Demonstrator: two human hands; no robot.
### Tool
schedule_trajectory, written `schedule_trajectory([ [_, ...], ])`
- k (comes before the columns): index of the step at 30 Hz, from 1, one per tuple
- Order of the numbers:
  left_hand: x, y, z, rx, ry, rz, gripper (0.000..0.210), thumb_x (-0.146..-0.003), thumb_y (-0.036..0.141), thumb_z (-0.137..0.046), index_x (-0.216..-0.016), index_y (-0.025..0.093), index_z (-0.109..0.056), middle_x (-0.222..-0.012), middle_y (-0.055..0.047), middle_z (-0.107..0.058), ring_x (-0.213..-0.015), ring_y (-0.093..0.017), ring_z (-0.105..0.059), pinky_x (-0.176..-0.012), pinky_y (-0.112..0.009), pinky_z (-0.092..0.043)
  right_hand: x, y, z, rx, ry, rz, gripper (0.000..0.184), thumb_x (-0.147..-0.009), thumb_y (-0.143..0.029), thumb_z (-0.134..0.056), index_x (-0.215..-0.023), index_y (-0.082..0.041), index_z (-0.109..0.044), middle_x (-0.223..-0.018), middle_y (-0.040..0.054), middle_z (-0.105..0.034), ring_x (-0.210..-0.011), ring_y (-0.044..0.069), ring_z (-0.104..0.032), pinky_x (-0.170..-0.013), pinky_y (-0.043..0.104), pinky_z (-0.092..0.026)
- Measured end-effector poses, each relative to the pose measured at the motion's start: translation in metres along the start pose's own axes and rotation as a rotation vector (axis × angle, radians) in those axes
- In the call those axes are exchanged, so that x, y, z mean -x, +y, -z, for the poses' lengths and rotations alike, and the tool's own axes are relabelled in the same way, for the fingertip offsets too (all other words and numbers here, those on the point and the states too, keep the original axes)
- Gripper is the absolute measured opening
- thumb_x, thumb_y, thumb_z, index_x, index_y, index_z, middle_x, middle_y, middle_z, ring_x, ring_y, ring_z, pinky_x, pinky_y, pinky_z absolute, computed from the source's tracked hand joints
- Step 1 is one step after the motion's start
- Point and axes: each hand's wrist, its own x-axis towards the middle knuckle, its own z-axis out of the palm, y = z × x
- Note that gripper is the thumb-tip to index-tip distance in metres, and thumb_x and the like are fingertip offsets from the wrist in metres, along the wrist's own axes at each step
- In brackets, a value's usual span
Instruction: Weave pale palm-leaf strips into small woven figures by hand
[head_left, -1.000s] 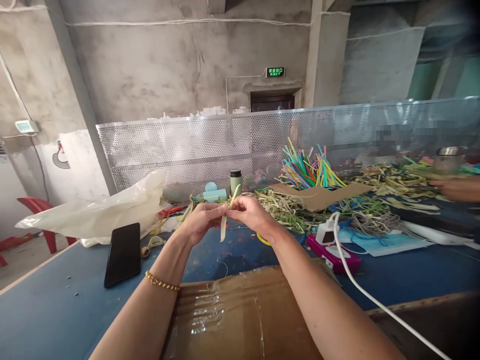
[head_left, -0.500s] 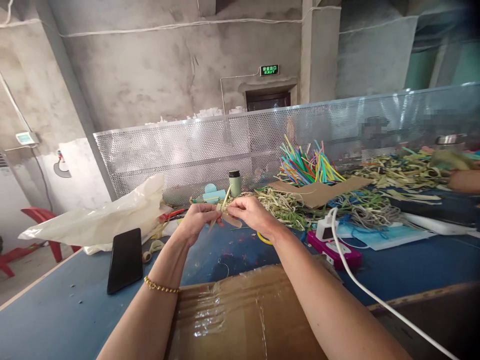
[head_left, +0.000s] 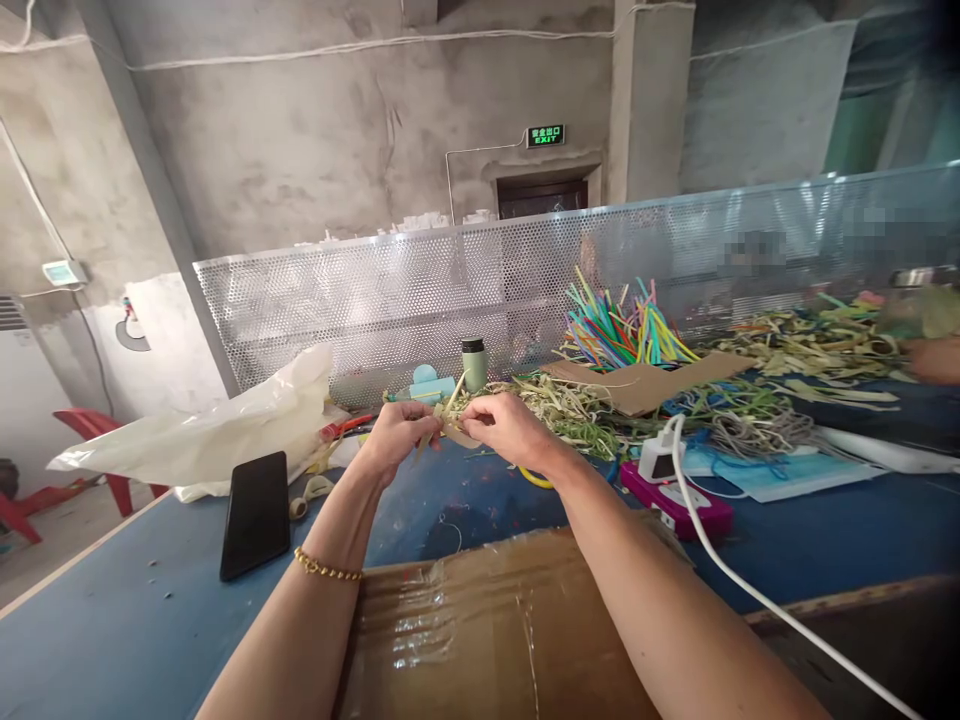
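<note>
Clearly, both your hands are raised beyond the near brown cardboard box with shiny clear tape, above the blue tabletop, and the narrow, flat, pale yellow-green strips lie between them. Your left hand pinches them at its right side, thumb and forefinger drawn narrow; one end stands upright past the fingertips and another hangs below. Your right hand is pinched just as narrow on a broader pale piece, its fingertips near the left ones but apart from them. You cannot tell exactly how the strips cross, since your fingers partly hide them.

Just beyond your hands stands the light green cylindrical tumbler with a black lid. To the right of it spreads a tangled heap of green and straw-coloured strips. On the left, near your forearm, you have the flat black rectangular phone.
</note>
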Motion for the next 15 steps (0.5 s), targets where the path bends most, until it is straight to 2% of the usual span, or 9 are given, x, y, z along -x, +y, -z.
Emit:
schedule_trajectory([
  [4, -0.0021, -0.0037, -0.0001, 0.008, 0.037, 0.024, 0.019, -0.07, 0.026, -0.065, -0.053, 0.017, -0.063, -0.051, -0.003, -0.059, -0.051, -0.012, -0.043, -0.053, -0.028, -0.031, 0.0017, -0.0054, 0.0038, -0.027, -0.041, -0.028, 0.016, -0.08, -0.009, -0.056, -0.067, -0.013, -0.065, -0.06, -0.0004, -0.058, -0.058, 0.01, -0.048, -0.056, 0.023, -0.034],
  [7, -0.0029, -0.0036, 0.0007, 0.051, 0.041, 0.049, 0.02, -0.069, 0.026, -0.065, -0.051, 0.018, -0.062, -0.05, -0.003, -0.058, -0.05, -0.012, -0.044, -0.054, -0.029, -0.033, 0.002, -0.0036, 0.0038, -0.069, -0.071, -0.053, 0.012, -0.079, -0.008, -0.057, -0.081, -0.012, -0.069, -0.07, 0.0033, -0.066, -0.065, 0.012, -0.057, -0.058, 0.024, -0.04],
  [10, -0.0034, -0.0023, 0.0022, 0.068, 0.043, 0.058, 0.021, -0.068, 0.024, -0.063, -0.047, 0.019, -0.06, -0.047, -0.003, -0.056, -0.049, -0.012, -0.043, -0.054, -0.029, -0.033, 0.002, 0.001, 0.0023, -0.102, -0.099, -0.03, 0.026, -0.077, -0.005, -0.059, -0.101, -0.012, -0.067, -0.079, 0.0053, -0.069, -0.07, 0.014, -0.061, -0.062, 0.025, -0.045],
  [15, -0.003, -0.0009, 0.0045, 0.044, 0.025, 0.057, 0.02, -0.067, 0.024, -0.062, -0.047, 0.019, -0.06, -0.047, -0.003, -0.056, -0.05, -0.012, -0.043, -0.054, -0.03, -0.032, 0.0041, -0.0013, 0.0068, -0.19, -0.178, 0.026, 0.033, -0.078, -0.007, -0.058, -0.109, -0.015, -0.065, -0.072, 0.001, -0.066, -0.064, 0.013, -0.058, -0.059, 0.025, -0.046],
])
